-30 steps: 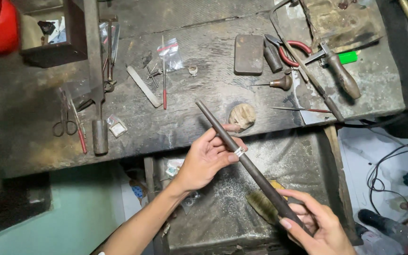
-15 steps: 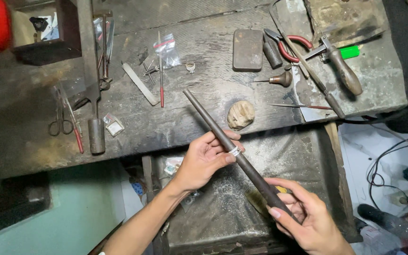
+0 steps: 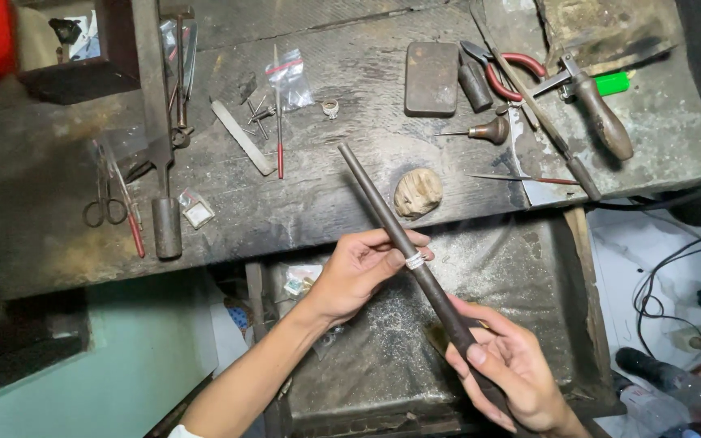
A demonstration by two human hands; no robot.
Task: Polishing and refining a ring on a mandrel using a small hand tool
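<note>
A long dark tapered metal rod [image 3: 383, 212] slants from the upper left down to the lower right above the workbench. A small silver ring [image 3: 415, 261] sits around it near the middle. My left hand [image 3: 359, 272] pinches the ring with thumb and fingers. My right hand [image 3: 513, 369] grips the thick lower end of the rod, thumb on top.
The worn wooden bench [image 3: 318, 203] carries scissors [image 3: 103, 195], a red-handled pick [image 3: 279, 122], a white file [image 3: 242, 136], a small plastic bag [image 3: 290, 77], a dark block [image 3: 431, 79], red-handled pliers [image 3: 509, 69], a hammer [image 3: 598, 113] and a tan lump [image 3: 418, 192]. A dusty drawer tray [image 3: 529, 268] lies below. Cables sit at the right.
The rod has shifted slightly left and lower in view. My left fingers stay on the ring and my right hand keeps its grip on the thick end.
</note>
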